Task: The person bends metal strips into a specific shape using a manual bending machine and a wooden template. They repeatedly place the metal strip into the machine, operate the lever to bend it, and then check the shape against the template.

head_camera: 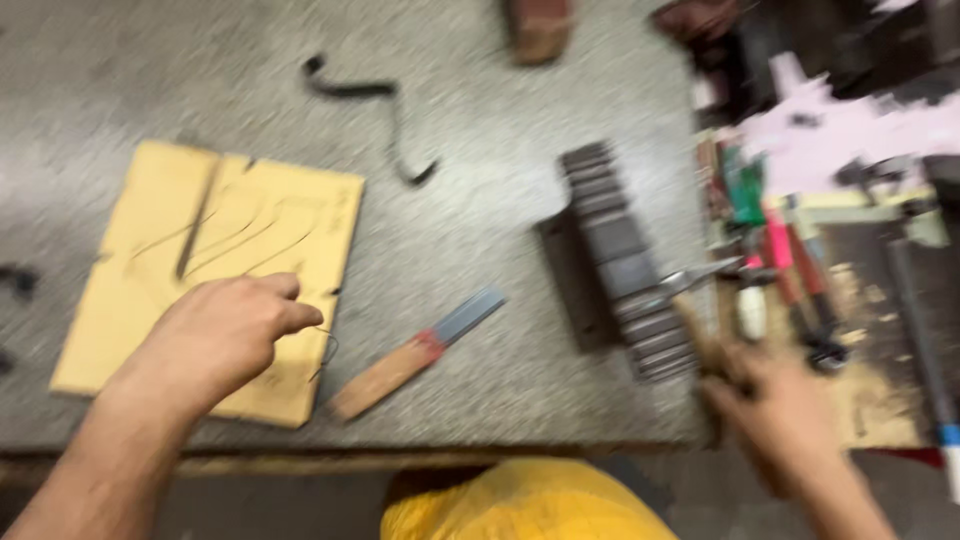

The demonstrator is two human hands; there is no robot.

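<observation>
Left hand (pixel 225 335) pinches a thin dark wire (pixel 325 350) over the tan board (pixel 150 280) on the grey desk (pixel 470 90). Wood-handled chisel (pixel 415 352) lies just right of the board. Dark ribbed metal block (pixel 620 260) further right. Right hand (pixel 785 410), blurred, grips pliers (pixel 690 285), tips over the block's right edge. Tool clutter (pixel 780 260) beyond.

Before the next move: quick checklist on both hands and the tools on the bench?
1. Left hand pinching thin wire over the tan board: ok.
2. Right hand gripping a wooden-handled tool: ok; tool type: cannot tell, blurred.
3. Chisel lying free between the hands: ok.
4. Ribbed metal block flat on the bench: ok.
5. Tool pile at right tidy: not ok.
</observation>
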